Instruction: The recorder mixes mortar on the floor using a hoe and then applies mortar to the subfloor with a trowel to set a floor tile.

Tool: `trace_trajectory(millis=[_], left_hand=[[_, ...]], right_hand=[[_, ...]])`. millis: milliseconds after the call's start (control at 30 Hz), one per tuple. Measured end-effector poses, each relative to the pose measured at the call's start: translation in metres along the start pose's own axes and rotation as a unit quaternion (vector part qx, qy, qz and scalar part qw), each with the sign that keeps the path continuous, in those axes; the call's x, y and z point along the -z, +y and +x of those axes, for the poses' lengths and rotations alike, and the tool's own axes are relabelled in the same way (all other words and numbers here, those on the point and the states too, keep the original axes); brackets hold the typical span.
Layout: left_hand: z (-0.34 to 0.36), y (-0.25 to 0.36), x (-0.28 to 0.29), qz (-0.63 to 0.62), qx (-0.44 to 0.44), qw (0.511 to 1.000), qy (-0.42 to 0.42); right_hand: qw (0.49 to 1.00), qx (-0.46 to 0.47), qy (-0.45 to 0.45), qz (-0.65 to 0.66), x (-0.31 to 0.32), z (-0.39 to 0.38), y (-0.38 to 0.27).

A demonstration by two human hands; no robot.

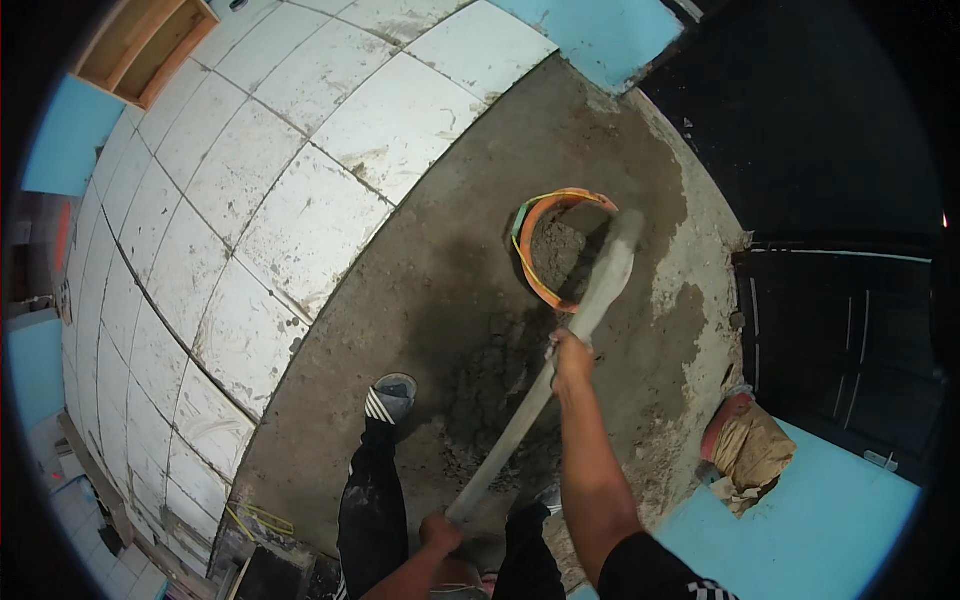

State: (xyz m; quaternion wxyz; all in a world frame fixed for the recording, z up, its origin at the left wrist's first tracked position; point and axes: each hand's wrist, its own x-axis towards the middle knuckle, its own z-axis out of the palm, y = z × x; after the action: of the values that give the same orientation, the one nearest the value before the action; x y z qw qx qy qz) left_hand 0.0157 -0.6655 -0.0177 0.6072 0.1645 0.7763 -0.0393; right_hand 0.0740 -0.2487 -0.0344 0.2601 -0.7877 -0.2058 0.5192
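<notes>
Both my hands grip a long-handled shovel (520,420) coated in grey mortar. My right hand (572,362) is closed round the shaft just below the blade; lower down, near the shaft's end, my left hand (440,535) is wrapped round it. The shovel's blade (612,265) is tilted over the right side of an orange bucket (538,288), whether touching it I cannot tell. Grey mortar (555,250) lies inside the bucket, partly hidden by the blade. Closer to me, a dark heap of wet mortar (490,370) spreads over the rough floor, beside my left foot.
White floor tiles (310,215), smeared with mortar, cover the left side. A dark cable (165,315) runs across them. At the right, a torn brown paper sack (755,445) rests near the blue wall (800,520) and a black door (835,330). A wooden shelf (145,45) stands far left.
</notes>
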Motion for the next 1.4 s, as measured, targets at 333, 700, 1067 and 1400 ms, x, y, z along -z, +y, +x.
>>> trace_trajectory(millis=[333, 700, 1067, 1400], left_hand=[[0.003, -0.01, -0.028, -0.024, -0.059, 0.997, -0.033], [-0.021, 0.011, -0.03, 0.103, -0.125, 0.963, -0.217], [-0.158, 0.059, -0.072, -0.046, -0.1, 0.865, -0.49], [-0.22, 0.073, -0.041, -0.02, -0.002, 0.896, -0.444]], right_hand=[[0.999, 0.016, 0.032, 0.002, 0.018, -0.005, 0.009], [0.985, 0.064, 0.102, 0.124, 0.194, -0.052, 0.013], [0.96, -0.228, 0.07, 0.146, 0.419, 0.041, 0.176], [0.966, -0.174, 0.179, 0.075, 0.423, -0.004, 0.245]])
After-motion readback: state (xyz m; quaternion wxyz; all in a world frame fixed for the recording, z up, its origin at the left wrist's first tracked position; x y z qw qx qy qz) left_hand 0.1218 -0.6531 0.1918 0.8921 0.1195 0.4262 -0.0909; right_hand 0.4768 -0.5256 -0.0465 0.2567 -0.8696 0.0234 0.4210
